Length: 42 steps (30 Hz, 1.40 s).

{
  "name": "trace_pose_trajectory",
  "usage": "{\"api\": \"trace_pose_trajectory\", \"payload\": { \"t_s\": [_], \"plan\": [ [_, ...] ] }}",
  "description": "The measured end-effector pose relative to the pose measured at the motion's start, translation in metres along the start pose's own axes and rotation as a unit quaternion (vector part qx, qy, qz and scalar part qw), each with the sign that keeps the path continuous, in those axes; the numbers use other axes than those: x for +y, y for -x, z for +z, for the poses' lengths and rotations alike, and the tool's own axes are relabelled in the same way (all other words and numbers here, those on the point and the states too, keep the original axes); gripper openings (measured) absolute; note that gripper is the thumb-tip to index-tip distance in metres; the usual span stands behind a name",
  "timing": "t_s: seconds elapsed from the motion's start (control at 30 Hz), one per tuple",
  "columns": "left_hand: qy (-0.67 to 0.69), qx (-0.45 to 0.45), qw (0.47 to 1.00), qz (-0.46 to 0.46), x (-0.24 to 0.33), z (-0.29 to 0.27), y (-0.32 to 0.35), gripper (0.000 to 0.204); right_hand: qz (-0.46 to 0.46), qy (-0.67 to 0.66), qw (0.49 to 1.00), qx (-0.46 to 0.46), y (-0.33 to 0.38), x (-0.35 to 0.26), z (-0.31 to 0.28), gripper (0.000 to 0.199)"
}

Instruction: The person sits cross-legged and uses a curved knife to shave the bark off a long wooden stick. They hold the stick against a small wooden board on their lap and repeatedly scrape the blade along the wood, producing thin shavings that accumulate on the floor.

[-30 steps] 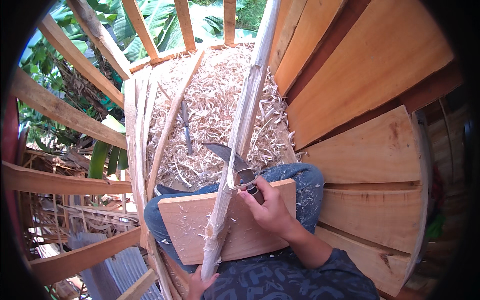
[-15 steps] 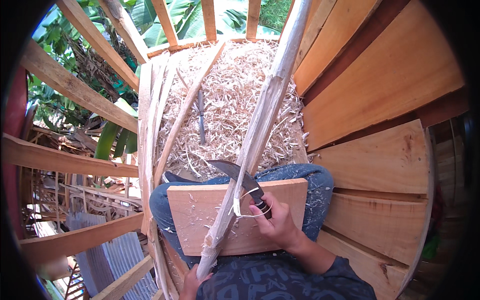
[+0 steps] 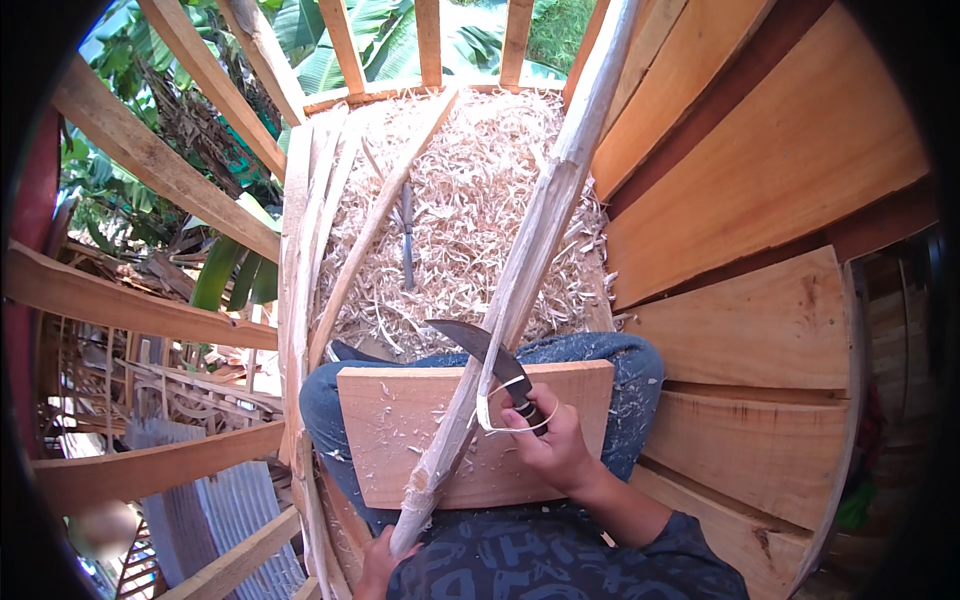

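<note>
A long peeled wooden pole (image 3: pixel 520 262) slants from beside my waist up to the far right, crossing a flat wooden board (image 3: pixel 390 425) on my lap. My left hand (image 3: pixel 378 562) is wrapped round the pole's near end, its fingers partly hidden by the shirt. In my right hand (image 3: pixel 556 443) is a curved knife (image 3: pixel 490 352) with a dark blade, gripped by its handle. The blade lies against the pole, its tip pointing left. A thin curled shaving (image 3: pixel 484 405) hangs at the blade and loops by my right fingers.
Wood shavings (image 3: pixel 470 190) cover the floor ahead. A slim dark-bladed tool (image 3: pixel 407 240) lies on them, beside a long thin strip of wood (image 3: pixel 375 215). More strips (image 3: pixel 305 260) line the left edge. Slatted railings (image 3: pixel 150 310) stand left, and a plank wall (image 3: pixel 750 330) rises on the right.
The whole view has shifted slightly. The knife stays against the pole at nearly the same place, and both hands keep their grips.
</note>
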<state>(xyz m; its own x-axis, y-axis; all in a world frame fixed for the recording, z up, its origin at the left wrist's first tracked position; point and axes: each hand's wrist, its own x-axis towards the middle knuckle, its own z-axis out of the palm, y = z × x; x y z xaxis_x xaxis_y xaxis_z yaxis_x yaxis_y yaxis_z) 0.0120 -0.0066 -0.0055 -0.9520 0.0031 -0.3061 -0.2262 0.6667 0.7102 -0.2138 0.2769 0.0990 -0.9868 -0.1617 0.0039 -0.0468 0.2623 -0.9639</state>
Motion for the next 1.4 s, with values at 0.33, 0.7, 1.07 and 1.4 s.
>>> {"api": "trace_pose_trajectory", "payload": {
  "t_s": [0.33,0.7,1.07,1.4],
  "plan": [
    [-0.02,0.008,0.999,0.026,-0.005,0.001,-0.001,0.042,0.256,-0.4,0.868,-0.147,-0.005,-0.026,-0.017,0.017],
    [0.005,0.003,1.0,0.015,-0.003,-0.002,-0.001,0.042,0.081,-0.138,0.984,-0.082,-0.007,-0.01,-0.004,0.01],
    [-0.001,-0.003,1.0,0.022,0.001,-0.003,-0.004,0.041,0.052,-0.029,0.998,-0.02,-0.004,-0.019,0.0,0.015],
    [0.004,0.004,1.0,0.025,0.003,-0.002,-0.004,0.04,0.249,-0.414,0.862,-0.154,-0.003,-0.03,-0.024,0.011]
  ]
}}
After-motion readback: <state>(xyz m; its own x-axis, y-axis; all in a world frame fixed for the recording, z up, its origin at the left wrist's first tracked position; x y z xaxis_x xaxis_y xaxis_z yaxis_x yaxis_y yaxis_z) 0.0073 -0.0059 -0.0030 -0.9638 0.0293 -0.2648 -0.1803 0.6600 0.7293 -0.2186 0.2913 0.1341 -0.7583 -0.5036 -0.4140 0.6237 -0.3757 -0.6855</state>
